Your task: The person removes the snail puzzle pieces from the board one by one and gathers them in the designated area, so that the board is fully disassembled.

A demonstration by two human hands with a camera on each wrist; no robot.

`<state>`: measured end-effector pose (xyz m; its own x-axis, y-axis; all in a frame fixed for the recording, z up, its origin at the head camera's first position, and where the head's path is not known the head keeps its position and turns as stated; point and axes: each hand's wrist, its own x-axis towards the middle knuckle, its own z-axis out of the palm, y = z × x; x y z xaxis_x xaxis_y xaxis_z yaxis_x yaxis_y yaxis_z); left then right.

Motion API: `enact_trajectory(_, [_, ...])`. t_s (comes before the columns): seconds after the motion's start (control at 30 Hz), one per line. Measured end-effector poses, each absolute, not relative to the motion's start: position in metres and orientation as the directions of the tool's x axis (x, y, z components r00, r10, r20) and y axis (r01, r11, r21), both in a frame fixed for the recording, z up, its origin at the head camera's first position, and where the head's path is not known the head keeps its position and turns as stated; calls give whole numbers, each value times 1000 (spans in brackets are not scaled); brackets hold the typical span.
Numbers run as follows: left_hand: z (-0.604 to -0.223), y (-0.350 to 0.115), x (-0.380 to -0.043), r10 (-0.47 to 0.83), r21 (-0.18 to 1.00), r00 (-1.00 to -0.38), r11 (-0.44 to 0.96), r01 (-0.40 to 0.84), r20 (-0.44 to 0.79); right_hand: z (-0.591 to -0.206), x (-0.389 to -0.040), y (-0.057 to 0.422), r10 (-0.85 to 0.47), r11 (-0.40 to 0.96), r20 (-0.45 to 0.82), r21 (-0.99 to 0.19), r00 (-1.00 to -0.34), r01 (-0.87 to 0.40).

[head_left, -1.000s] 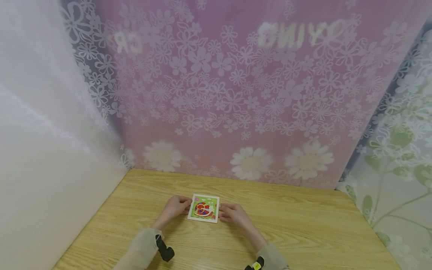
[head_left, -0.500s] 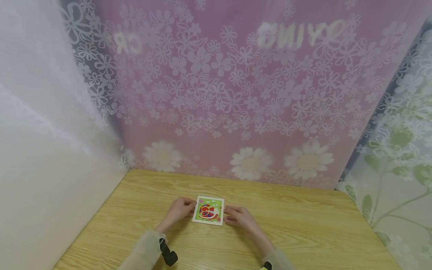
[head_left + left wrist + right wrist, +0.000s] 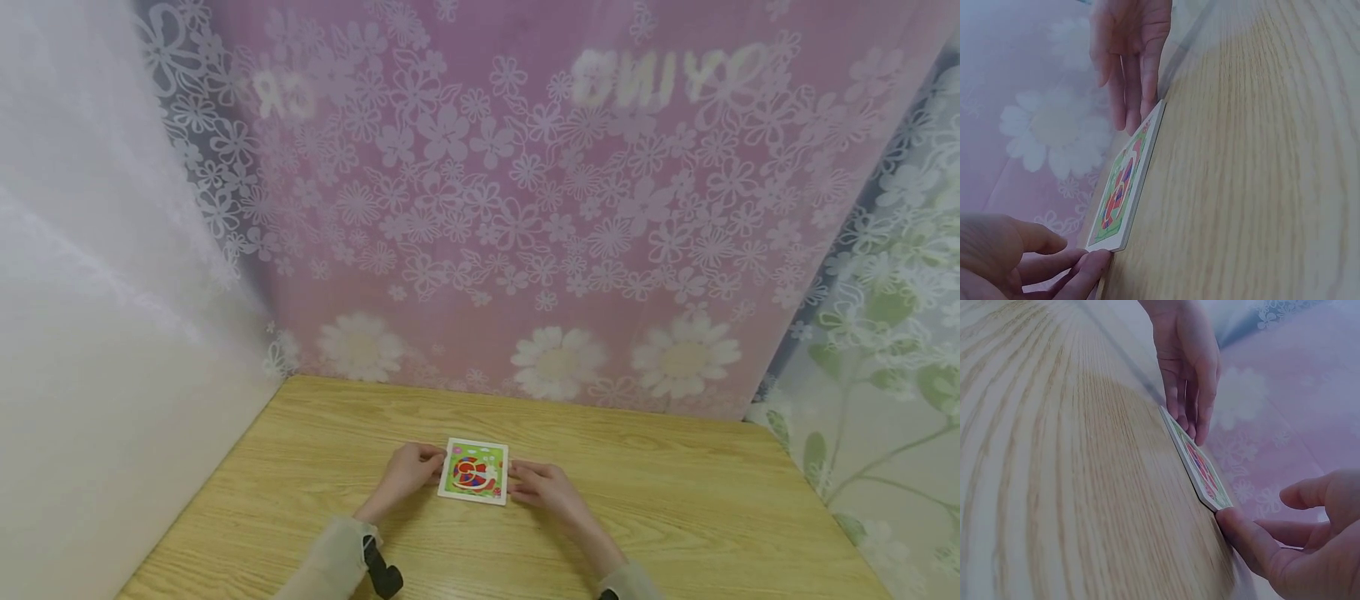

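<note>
A square snail picture puzzle [image 3: 474, 472] with a white frame and green background lies flat on the wooden table between both hands. At its left edge, my left hand [image 3: 408, 473] touches the frame with its fingertips; in the left wrist view the thumb [image 3: 1044, 237] stays off the board. My right hand [image 3: 551, 490] is at the opposite edge. The right wrist view has its index finger [image 3: 1244, 534] against the frame, thumb apart from it. Neither hand is wrapped round the puzzle. The red and blue snail shell faces up.
The wooden table [image 3: 675, 508] extends on all sides of the puzzle. Behind it hangs a pink flowered curtain [image 3: 480, 250]. A pale wall covering [image 3: 112, 333] borders the left side, and a leafy curtain [image 3: 892, 375] borders the right.
The puzzle has slid across the table to the right and slightly nearer the person. Both hands have moved along with it, staying at its two sides.
</note>
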<state>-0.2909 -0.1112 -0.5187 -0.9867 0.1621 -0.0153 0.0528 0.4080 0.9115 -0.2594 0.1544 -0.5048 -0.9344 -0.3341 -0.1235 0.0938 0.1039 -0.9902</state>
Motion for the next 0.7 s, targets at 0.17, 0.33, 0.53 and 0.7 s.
enact_trajectory(0.17, [-517,-107,-287,176,914,-984,400,70,-2,-503,-255,160,-328,112,-122,-990,-937,89])
enact_trajectory(0.33, [-518,-102,-285,186,917,-983,391,74,0,-502,-251,164,-317,121,-119,-989,-941,84])
enact_trajectory(0.53, [-519,-96,-284,185,921,-983,381,78,7,-505,-249,171,-315,125,-117,-989,-942,81])
enact_trajectory(0.7, [-519,-91,-283,185,921,-983,383,67,-5,-507,-248,177,-323,134,-119,-988,-939,79])
